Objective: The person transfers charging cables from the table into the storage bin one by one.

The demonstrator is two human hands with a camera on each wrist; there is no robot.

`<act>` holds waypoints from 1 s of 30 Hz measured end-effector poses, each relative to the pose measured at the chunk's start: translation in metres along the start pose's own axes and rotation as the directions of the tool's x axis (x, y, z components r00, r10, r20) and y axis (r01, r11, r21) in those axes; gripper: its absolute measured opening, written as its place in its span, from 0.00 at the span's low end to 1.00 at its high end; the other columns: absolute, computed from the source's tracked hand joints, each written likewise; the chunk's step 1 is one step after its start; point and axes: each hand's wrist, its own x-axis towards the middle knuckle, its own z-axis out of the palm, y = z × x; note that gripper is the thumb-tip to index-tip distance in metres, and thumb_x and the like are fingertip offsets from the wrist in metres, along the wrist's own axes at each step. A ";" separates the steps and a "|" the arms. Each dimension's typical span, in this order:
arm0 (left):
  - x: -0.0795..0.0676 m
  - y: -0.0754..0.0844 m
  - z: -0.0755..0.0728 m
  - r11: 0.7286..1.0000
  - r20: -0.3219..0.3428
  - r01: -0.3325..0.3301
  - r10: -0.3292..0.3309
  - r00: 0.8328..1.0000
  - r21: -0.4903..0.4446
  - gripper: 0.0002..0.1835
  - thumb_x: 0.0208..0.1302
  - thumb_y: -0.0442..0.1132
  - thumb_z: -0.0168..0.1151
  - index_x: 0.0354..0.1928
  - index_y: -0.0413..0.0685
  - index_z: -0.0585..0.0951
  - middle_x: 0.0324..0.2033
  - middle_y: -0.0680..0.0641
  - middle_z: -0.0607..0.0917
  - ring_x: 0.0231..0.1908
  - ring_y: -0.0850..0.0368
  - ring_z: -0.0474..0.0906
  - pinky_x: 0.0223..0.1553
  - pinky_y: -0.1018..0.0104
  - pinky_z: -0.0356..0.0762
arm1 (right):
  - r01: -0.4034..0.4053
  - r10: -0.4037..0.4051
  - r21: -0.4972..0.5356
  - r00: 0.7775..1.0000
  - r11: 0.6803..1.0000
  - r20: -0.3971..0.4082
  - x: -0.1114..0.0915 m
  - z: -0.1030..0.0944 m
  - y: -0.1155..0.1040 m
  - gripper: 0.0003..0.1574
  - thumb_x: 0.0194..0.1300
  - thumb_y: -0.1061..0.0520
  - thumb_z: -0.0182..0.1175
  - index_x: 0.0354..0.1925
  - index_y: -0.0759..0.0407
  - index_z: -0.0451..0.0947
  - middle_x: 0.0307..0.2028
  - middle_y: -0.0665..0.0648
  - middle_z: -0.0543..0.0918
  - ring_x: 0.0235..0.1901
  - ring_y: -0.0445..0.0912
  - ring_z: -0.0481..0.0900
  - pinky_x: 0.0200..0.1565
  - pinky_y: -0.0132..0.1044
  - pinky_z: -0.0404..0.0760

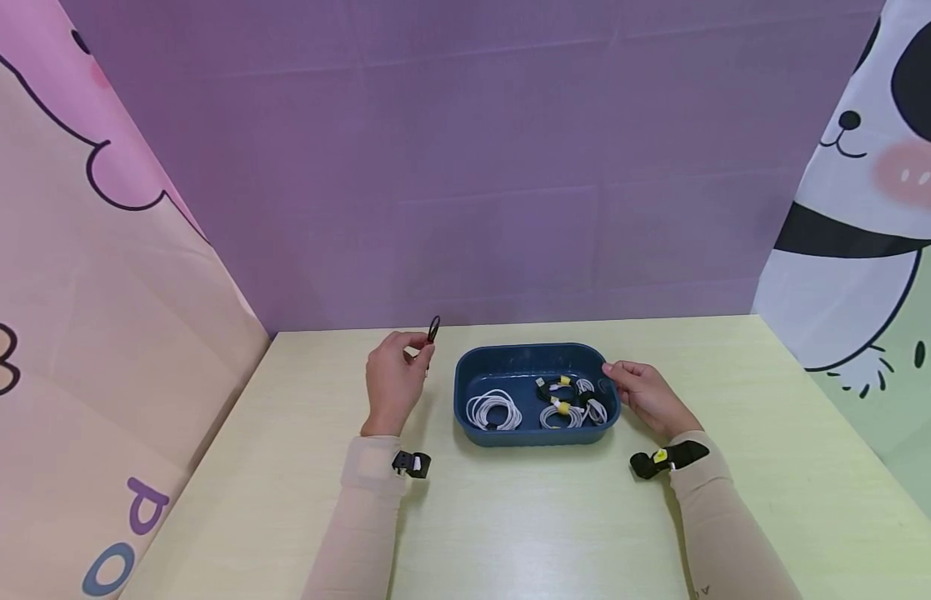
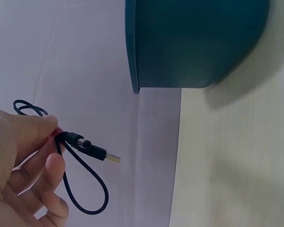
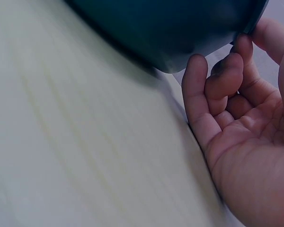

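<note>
My left hand [image 1: 394,377] pinches a bundled black USB cable [image 2: 87,147] between thumb and fingers, held up left of the blue bin. In the left wrist view its USB plug and a round barrel plug stick out beside a red tie, with loops on either side. My right hand [image 1: 645,396] grips the right rim of the blue bin [image 1: 536,437], thumb at the rim and fingers under it. Inside the bin lie a coiled white cable [image 1: 494,411] at the left and several bundled cables at the right, among them a black cable [image 1: 543,389] with yellow tie.
The bin stands on a pale wooden table [image 1: 510,525]. Behind rises a purple cloth backdrop [image 1: 473,167], with printed cartoon panels at the left and right. Each wrist wears a black strapped camera [image 1: 412,464].
</note>
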 end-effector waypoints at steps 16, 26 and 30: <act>-0.001 0.006 0.003 1.000 0.010 -0.013 0.013 1.000 0.003 0.09 0.67 0.40 0.70 0.46 0.46 0.89 0.40 0.47 0.89 0.27 0.53 0.80 0.28 0.66 0.72 | -0.005 0.005 -0.008 1.000 1.000 0.001 0.001 -0.001 0.002 0.16 0.77 0.47 0.57 0.33 0.54 0.78 0.27 0.44 0.70 0.26 0.38 0.67 0.28 0.27 0.66; -0.003 0.009 0.006 0.999 0.004 -0.035 0.035 0.999 0.001 0.09 0.66 0.40 0.71 0.45 0.47 0.89 0.39 0.47 0.89 0.27 0.55 0.78 0.28 0.66 0.72 | -0.009 0.009 -0.005 1.000 1.000 0.000 0.002 -0.001 0.003 0.16 0.77 0.46 0.57 0.34 0.53 0.79 0.28 0.44 0.71 0.27 0.37 0.68 0.30 0.26 0.68; -0.004 0.011 0.007 0.999 -0.001 -0.050 0.050 0.999 -0.002 0.08 0.66 0.40 0.71 0.44 0.47 0.89 0.39 0.47 0.89 0.27 0.54 0.78 0.29 0.66 0.72 | -0.010 0.010 -0.001 1.000 1.000 -0.001 0.002 -0.001 0.003 0.16 0.77 0.47 0.57 0.33 0.53 0.79 0.28 0.44 0.71 0.27 0.37 0.68 0.29 0.26 0.68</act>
